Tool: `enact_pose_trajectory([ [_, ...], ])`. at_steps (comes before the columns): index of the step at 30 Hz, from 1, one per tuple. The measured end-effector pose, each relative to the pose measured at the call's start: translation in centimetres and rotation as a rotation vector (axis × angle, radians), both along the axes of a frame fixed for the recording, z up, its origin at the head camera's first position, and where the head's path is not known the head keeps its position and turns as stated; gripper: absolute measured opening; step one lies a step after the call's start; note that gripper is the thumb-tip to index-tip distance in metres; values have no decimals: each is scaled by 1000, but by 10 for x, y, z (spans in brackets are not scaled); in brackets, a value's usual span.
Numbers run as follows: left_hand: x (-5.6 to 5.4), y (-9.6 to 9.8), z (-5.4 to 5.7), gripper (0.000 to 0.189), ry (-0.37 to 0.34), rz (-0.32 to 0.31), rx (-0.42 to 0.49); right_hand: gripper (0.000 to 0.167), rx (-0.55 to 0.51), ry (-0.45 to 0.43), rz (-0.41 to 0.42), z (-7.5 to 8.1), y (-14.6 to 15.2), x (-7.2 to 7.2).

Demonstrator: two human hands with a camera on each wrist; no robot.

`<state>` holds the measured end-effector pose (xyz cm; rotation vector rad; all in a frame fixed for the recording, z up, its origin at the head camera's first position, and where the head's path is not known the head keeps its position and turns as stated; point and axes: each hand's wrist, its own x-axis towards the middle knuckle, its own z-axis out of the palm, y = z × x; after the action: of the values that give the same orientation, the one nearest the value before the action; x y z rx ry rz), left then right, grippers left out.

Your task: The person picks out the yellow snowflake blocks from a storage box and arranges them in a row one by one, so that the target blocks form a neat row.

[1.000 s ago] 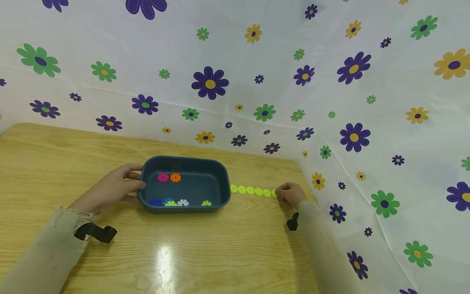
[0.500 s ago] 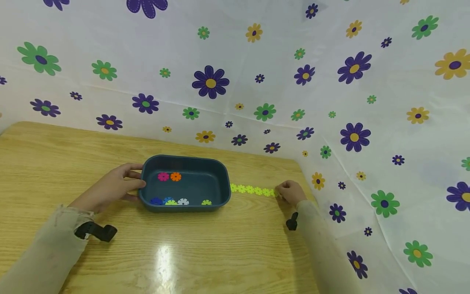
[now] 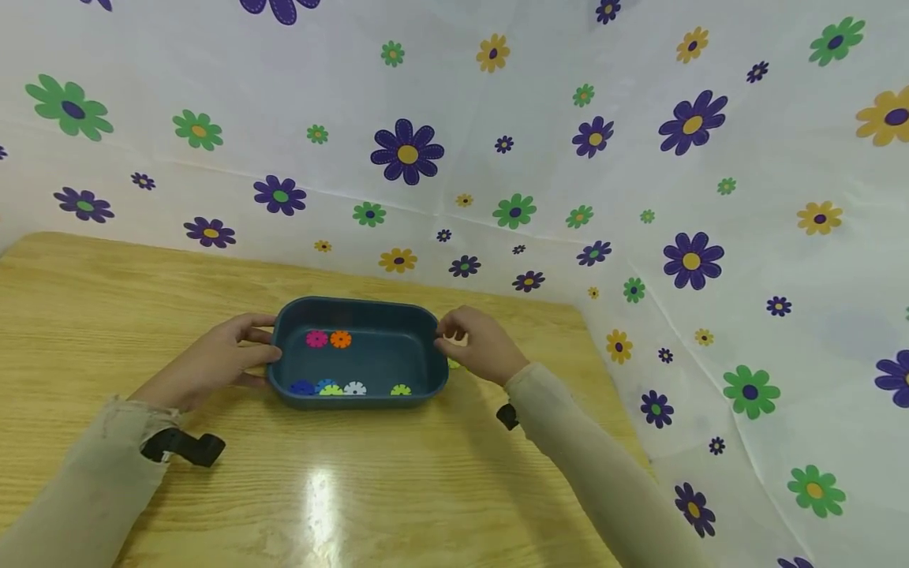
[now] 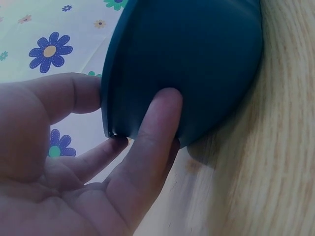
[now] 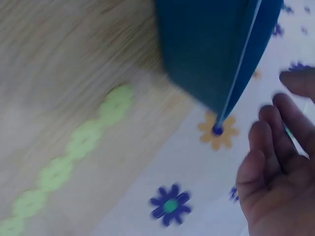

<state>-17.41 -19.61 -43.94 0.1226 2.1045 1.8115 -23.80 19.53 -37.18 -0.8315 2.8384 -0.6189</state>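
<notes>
A dark blue rectangular plastic bin [image 3: 362, 402] sits on the wooden table. My left hand [image 3: 216, 359] grips its left end; in the left wrist view the thumb [image 4: 162, 113] presses the outer wall and the forefinger reaches the rim. My right hand [image 3: 486, 347] is at the bin's right end, loosely curled with nothing in it; the right wrist view shows its fingers [image 5: 263, 142] apart from the wall. Inside lie flower-shaped discs: a pink disc [image 3: 316, 338], an orange disc [image 3: 341, 339], a white disc [image 3: 355, 389] and several blue and yellow ones.
A row of yellow flower discs [image 5: 81, 140] lies on the table [image 3: 398, 489] right of the bin, mostly hidden under my right hand in the head view. White cloth [image 3: 341, 95] printed with flowers stands behind the table and along its right side.
My right hand has left the far end of the yellow row and moved left to the bin's right end. My left hand and the bin stay in place.
</notes>
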Motion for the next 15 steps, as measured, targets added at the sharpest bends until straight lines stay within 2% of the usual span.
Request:
enact_pose_trajectory([
  [3,0,-1,0,71,7,8,8,20,151,-29,183,-2,-27,0],
  [5,0,-1,1,70,9,10,9,24,239,-74,240,-9,-39,-1],
  [7,0,-1,1,70,7,8,7,25,313,-113,261,-17,-47,-2],
  [10,0,-1,1,69,3,3,4,25,406,-152,248,-29,-55,-4],
  [15,0,-1,1,69,3,6,1,22,537,-128,226,-40,-64,-7],
])
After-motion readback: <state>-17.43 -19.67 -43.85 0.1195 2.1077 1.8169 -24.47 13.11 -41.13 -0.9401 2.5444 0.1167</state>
